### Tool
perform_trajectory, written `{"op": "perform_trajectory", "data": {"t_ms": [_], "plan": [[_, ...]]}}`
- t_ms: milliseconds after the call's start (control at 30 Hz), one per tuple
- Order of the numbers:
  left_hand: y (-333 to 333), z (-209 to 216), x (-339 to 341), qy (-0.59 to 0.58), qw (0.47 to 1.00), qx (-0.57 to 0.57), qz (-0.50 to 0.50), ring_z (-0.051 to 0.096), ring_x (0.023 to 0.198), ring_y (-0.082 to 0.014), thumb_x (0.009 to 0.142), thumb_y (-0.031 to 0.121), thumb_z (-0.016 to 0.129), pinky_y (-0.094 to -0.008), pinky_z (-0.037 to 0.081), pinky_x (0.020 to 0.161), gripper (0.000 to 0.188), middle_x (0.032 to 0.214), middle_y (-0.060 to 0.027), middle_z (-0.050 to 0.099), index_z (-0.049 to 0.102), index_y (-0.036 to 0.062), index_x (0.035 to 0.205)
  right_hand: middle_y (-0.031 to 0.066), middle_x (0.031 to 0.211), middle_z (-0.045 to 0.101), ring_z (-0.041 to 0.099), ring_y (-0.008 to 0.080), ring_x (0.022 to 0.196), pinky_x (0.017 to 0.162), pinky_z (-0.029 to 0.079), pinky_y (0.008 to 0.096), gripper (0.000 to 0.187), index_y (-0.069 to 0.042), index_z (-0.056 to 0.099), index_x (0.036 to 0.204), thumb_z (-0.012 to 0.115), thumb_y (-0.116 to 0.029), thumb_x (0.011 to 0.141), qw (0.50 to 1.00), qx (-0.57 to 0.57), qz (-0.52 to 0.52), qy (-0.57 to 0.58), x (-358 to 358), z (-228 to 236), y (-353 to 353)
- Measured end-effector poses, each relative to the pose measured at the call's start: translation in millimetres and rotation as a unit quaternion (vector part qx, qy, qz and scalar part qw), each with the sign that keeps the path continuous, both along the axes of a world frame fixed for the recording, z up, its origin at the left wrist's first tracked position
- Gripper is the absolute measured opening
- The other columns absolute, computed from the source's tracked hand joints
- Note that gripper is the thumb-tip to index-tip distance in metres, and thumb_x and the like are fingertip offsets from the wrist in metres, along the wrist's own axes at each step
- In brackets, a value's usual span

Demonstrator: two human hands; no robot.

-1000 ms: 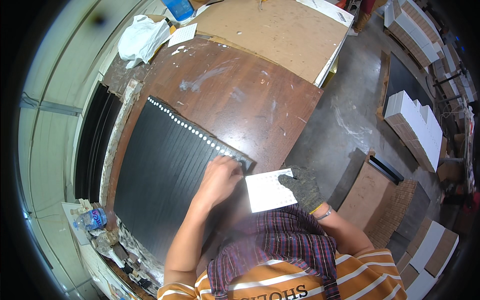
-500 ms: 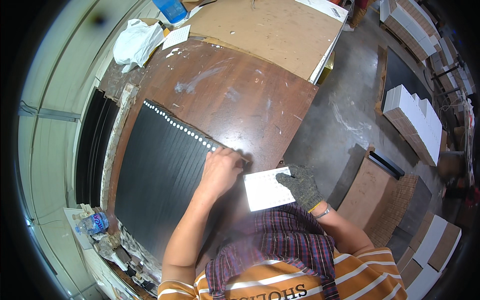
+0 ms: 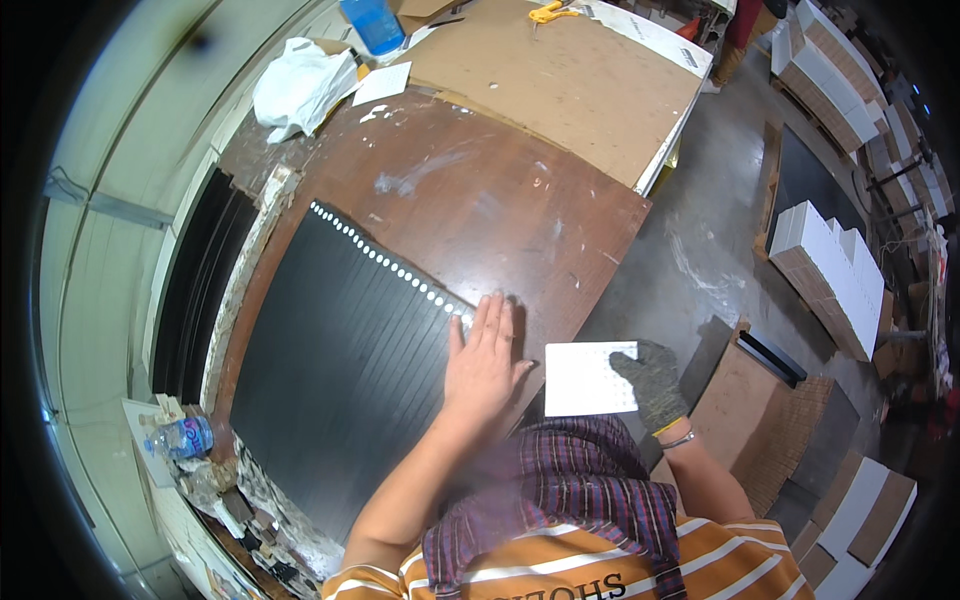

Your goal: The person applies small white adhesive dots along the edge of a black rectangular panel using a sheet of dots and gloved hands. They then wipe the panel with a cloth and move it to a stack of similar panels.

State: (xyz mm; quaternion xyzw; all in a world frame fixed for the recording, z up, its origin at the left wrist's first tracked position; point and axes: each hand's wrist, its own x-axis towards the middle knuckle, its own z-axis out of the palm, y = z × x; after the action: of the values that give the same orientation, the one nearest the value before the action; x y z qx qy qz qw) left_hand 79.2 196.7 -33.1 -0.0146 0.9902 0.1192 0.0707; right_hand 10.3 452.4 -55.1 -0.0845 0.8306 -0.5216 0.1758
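Seen from above, a person in an orange striped top with a plaid cloth at the chest leans over a brown desk [image 3: 520,220]. Nearest, the right hand [image 3: 655,378], in a grey knit glove, pinches the edge of a small white sheet [image 3: 590,378] dotted with tiny marks, held just past the desk's near corner. Beside it, the bare left hand [image 3: 483,360] lies flat with fingers spread, grasping nothing, pressing on the corner of a stack of black strips [image 3: 340,370]. These strips lie side by side across the left half of the desk, and a row of small white dots [image 3: 385,260] runs along their far ends.

Judging from this, the strips could slide out of line if the flat hand shifts sideways, and the white sheet, gripped only at one edge, could bend or slip.

Farther off lie a large cardboard sheet [image 3: 560,90], a crumpled white bag [image 3: 300,85] and a blue container [image 3: 372,22]. A water bottle [image 3: 182,438] sits at the cluttered left edge. White boxes [image 3: 825,265] stand on the floor to the right.
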Motion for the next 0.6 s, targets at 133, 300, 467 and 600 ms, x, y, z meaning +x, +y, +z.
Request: {"op": "perform_trajectory", "data": {"t_ms": [133, 300, 467, 600], "plan": [[-12, -8, 5, 0.027, 0.999, 0.025, 0.025, 0.015, 0.156, -0.0341, 0.089, 0.046, 0.069, -0.0611, 0.011, 0.123, 0.101, 0.167, -0.0212, 0.017, 0.016, -0.0050, 0.158, 0.0163, 0.069, 0.066, 0.063, 0.0222, 0.061, 0.060, 0.047, 0.0367, 0.020, 0.003, 0.070, 0.083, 0.073, -0.017, 0.088, 0.999, 0.027, -0.022, 0.018, -4, 0, 18], [-27, -1, -7, 0.002, 0.996, 0.004, 0.094, 0.013, 0.156, -0.0349, 0.092, 0.047, 0.065, -0.0584, 0.010, 0.123, 0.096, 0.167, -0.0218, 0.017, 0.018, -0.0048, 0.158, 0.0167, 0.068, 0.066, 0.062, 0.0241, 0.059, 0.059, 0.046, 0.0385, 0.021, 0.003, 0.069, 0.080, 0.073, -0.017, 0.086, 0.999, -0.004, -0.049, -0.022, 5, 9, 13], [-50, 4, -9, 0.030, 0.991, 0.026, 0.127, 0.012, 0.157, -0.0345, 0.093, 0.045, 0.064, -0.0573, 0.010, 0.124, 0.095, 0.168, -0.0207, 0.016, 0.017, -0.0043, 0.159, 0.0195, 0.068, 0.063, 0.059, 0.0309, 0.060, 0.060, 0.045, 0.0422, 0.025, 0.002, 0.069, 0.079, 0.074, -0.021, 0.086, 0.996, 0.040, 0.020, 0.073, 7, 21, -3], [-77, 1, -15, 0.080, 0.977, -0.003, 0.197, 0.012, 0.157, -0.0322, 0.095, 0.046, 0.061, -0.0561, 0.009, 0.125, 0.093, 0.168, -0.0197, 0.015, 0.017, -0.0043, 0.159, 0.0165, 0.067, 0.064, 0.061, 0.0237, 0.059, 0.059, 0.046, 0.0382, 0.023, 0.004, 0.069, 0.079, 0.070, -0.018, 0.088, 0.996, -0.047, -0.023, -0.078, 5, 31, -15]]}}
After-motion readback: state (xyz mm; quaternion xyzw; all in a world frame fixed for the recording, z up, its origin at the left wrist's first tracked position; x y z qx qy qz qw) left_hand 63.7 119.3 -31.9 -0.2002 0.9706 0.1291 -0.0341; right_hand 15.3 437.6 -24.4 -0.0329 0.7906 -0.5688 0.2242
